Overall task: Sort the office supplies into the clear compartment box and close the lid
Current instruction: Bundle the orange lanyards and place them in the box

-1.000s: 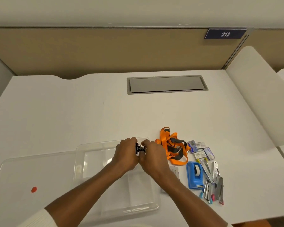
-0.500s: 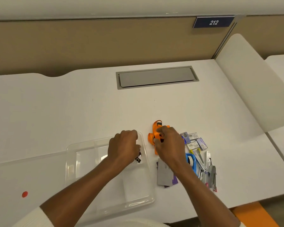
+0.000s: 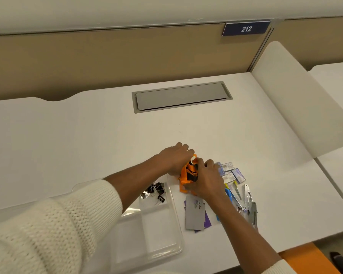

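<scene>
Both hands gather the orange lanyard point(image 3: 186, 176) with black parts, just right of the clear compartment box point(image 3: 174, 224). My left hand point(image 3: 176, 158) presses on its far side, my right hand point(image 3: 205, 179) closes over its near side. Several black binder clips point(image 3: 154, 191) lie in the box's far right compartment. My left sleeve covers the box's left part and its open lid. Right of the box lie grey and purple cards point(image 3: 195, 213).
Small staple boxes point(image 3: 231, 172), a blue tape dispenser point(image 3: 229, 192) partly under my right arm, and metal staplers point(image 3: 249, 204) lie at the right. A grey cable hatch point(image 3: 181, 96) sits farther back. A white divider panel point(image 3: 297, 99) borders the desk's right side.
My left hand has left the binder clips in the box and moved right to the lanyard. My right hand stays on the lanyard and bunches it up.
</scene>
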